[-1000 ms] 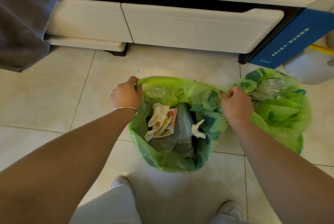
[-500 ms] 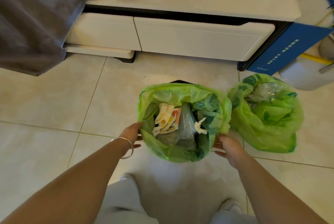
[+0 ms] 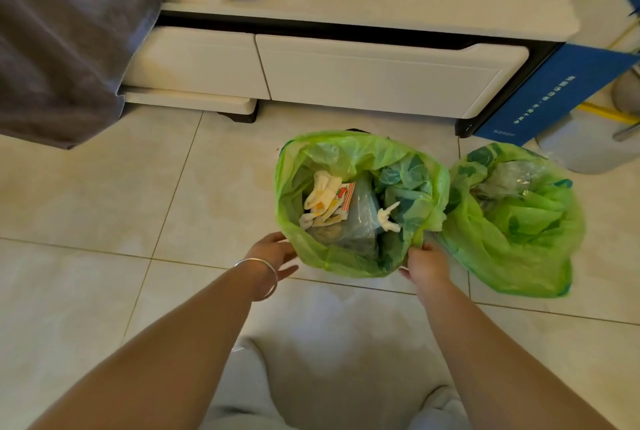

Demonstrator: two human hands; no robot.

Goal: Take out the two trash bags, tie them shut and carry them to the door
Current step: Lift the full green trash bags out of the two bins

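Both bare forearms extend forward and downward from the lower frame edge, converging slightly. Left hand (image 3: pixel 273 253): fingers loosely spread and extended, palm facing inward, nothing gripped; a thin metal bangle (image 3: pixel 259 277) encircles the wrist. Right hand (image 3: pixel 427 261): back of hand facing up, fingers curled under and pinched onto a fold of green plastic film at the fingertips

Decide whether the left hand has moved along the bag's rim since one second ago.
Yes. The left hand has left the rim's far side and now sits at the near side of the open bag.
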